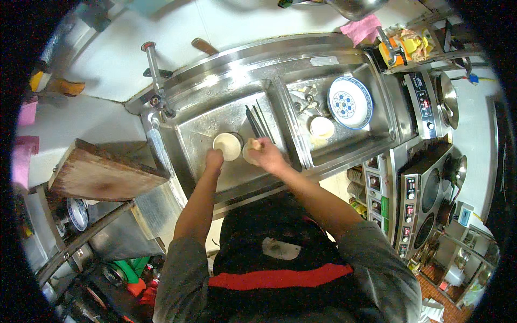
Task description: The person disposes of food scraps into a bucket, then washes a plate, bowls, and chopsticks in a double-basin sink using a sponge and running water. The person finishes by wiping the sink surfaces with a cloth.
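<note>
My left hand (214, 160) grips the rim of a small cream-white bowl (228, 147) low over the left basin (194, 133) of a stainless steel sink. Just right of it, my right hand (270, 156) is closed around a pale tan item (254, 143), too blurred to name. Partly covered by those fingers is a second pale round vessel (247, 154); whether it is held or only touched is unclear. Beyond the right hand, several dark chopsticks (254, 122) lie on the basin floor.
The right basin holds a large blue-and-white bowl (361, 103), a small white bowl (322, 127) and metal spoons (309, 103). A faucet (155, 80) rises at the back left. A thick wooden board (101, 169) stands left; induction cookers (424, 206) stand right.
</note>
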The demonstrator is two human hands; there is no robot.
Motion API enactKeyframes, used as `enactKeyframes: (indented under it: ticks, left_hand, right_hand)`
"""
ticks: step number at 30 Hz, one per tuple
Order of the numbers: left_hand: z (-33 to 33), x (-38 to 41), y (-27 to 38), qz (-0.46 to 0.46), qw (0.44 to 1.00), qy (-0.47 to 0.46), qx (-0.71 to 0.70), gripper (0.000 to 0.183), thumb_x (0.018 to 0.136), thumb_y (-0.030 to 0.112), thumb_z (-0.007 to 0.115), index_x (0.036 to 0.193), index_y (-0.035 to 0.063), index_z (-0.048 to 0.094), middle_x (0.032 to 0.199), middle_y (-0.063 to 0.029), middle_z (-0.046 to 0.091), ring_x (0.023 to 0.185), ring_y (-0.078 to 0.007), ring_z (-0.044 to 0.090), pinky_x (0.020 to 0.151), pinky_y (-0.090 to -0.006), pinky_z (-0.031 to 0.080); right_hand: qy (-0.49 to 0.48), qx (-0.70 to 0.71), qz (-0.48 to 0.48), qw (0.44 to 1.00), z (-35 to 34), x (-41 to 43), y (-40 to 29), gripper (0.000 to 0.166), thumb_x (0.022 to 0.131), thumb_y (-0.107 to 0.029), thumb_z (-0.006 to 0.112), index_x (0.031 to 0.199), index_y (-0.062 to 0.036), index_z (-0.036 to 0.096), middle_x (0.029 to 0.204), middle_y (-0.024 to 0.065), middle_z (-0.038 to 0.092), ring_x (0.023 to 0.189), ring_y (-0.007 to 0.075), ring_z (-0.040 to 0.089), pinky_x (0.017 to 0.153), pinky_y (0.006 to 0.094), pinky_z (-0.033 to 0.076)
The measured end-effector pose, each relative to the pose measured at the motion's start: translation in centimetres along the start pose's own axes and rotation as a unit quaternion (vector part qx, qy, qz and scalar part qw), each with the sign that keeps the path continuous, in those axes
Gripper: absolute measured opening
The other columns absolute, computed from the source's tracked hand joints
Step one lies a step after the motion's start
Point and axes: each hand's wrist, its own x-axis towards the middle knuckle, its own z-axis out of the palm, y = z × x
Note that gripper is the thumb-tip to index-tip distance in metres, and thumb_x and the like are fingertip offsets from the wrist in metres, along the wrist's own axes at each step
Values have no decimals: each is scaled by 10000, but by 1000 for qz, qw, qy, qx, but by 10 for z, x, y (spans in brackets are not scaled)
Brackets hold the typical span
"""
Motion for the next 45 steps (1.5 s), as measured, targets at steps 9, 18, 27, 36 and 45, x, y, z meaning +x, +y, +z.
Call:
enactKeyframes:
  ticks: [9,18,27,36,45]
  left_hand:
    - [28,-118,85,51,885,-113,-450,582,1010,535,416,1464,184,317,1365,-86,535,1144,-234,603,822,-338,572]
    - [20,-122,99,13,879,-100,-466,407,1031,349,435,1361,111,422,1211,-88,597,998,-225,642,657,-349,599]
    - [-25,-122,107,41,913,-220,-341,615,816,-74,460,1418,31,385,1269,-163,571,1090,-271,621,857,-367,556]
    - [-16,-123,91,116,981,-142,-70,484,813,-14,471,1293,14,535,1179,-136,636,1032,-253,625,873,-362,491]
    - [27,-130,74,76,934,-11,-348,411,1008,202,474,1395,99,385,1243,-101,558,1017,-209,616,794,-328,548]
  right_hand:
    - [-80,-545,-192,812,46,4,-66,352,840,-179,654,1164,-55,596,1100,189,610,939,380,640,802,440,533]
    - [-124,-592,-249,757,39,11,-87,290,816,-192,655,1067,-47,632,1057,153,666,1018,309,646,833,426,527]
    - [-50,-507,-213,834,28,3,-70,352,803,-215,673,1071,-3,592,880,176,671,851,362,645,732,450,527]
    - [-159,-506,-421,736,9,19,-66,346,869,-336,636,1021,-28,597,902,189,668,831,403,652,777,465,525]
    - [-49,-556,-211,802,33,12,-57,390,856,-273,669,1082,17,538,923,242,620,789,404,673,656,468,549]
